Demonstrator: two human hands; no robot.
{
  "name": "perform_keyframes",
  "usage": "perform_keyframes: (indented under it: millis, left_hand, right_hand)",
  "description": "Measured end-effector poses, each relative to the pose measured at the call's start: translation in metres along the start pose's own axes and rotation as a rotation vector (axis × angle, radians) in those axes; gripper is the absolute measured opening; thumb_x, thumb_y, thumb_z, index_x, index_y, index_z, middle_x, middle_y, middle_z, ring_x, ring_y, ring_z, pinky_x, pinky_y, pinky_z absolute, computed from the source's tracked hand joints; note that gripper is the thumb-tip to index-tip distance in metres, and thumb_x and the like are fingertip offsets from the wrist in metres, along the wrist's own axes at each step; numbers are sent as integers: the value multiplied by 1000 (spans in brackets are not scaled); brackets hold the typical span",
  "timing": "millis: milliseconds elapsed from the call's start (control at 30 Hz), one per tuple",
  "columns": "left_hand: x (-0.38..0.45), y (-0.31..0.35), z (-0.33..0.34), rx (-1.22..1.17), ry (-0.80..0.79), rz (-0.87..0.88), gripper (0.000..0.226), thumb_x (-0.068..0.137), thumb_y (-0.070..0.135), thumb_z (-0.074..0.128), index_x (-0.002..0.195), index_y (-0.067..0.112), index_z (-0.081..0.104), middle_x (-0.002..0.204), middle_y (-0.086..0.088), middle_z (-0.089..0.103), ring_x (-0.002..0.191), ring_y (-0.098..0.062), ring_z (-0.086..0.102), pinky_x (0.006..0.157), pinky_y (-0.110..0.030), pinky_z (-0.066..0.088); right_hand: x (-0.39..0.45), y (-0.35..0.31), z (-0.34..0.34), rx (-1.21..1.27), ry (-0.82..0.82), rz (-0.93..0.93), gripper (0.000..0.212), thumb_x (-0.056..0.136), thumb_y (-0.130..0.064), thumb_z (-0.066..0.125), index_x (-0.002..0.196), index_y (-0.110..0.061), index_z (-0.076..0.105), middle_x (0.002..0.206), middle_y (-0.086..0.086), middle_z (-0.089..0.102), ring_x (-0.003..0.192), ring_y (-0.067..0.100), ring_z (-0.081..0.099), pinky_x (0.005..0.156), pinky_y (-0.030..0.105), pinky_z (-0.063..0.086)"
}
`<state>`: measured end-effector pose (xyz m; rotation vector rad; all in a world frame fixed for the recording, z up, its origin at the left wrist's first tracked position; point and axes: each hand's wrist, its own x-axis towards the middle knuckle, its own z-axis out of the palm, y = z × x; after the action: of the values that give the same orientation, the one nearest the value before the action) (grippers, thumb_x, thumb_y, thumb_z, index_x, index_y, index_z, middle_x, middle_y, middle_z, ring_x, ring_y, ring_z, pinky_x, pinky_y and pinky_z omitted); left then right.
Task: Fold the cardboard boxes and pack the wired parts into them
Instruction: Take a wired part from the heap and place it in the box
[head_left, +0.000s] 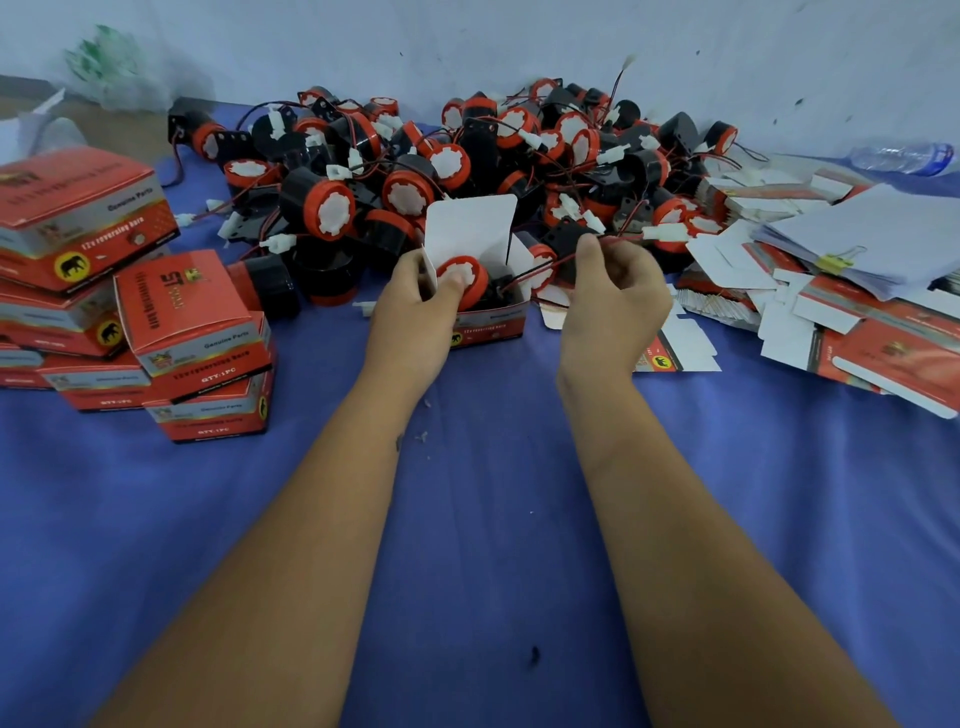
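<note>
Red-capped reversing horn (464, 280) sits in the open box (488, 317) at twelve o'clock, pinned by the left hand (415, 306); the right hand (613, 296), pinching its wire (535, 270), should coil it inside before the lid flap (470, 223) closes.

Soft, even, cool light — faint shadows, wide-angle bowing and blur toward edges.

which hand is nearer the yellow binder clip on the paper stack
Right. The right hand pinches the part's wire beside the open box, just left of the binder clip. The left hand sits farther away on the box's other side.
</note>
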<state>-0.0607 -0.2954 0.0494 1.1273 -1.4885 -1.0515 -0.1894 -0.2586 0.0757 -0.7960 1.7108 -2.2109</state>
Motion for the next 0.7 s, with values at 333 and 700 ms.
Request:
perform_keyframes:
  millis: [333, 700]
  left_hand:
    - [1, -1, -2, -105, 23, 8, 29, 102, 22, 46, 124, 27, 62, 110, 14, 69, 100, 1, 63, 74, -12, 49]
    - [2, -3, 0, -45, -21, 16, 43, 89, 16, 65, 130, 26, 56, 112, 15, 67, 102, 1, 62, 80, -14, 50]
  right_hand:
    - [-9, 7, -3, -504, -320, -771, 9, 87, -7, 66, 86, 2, 68, 83, 11, 68, 74, 30, 60, 61, 42, 49]
    - [-3, 16, -2, -709, -500, -762, 11, 79, -22, 75, 81, -12, 79, 125, 10, 61, 119, 36, 50, 93, 45, 41]
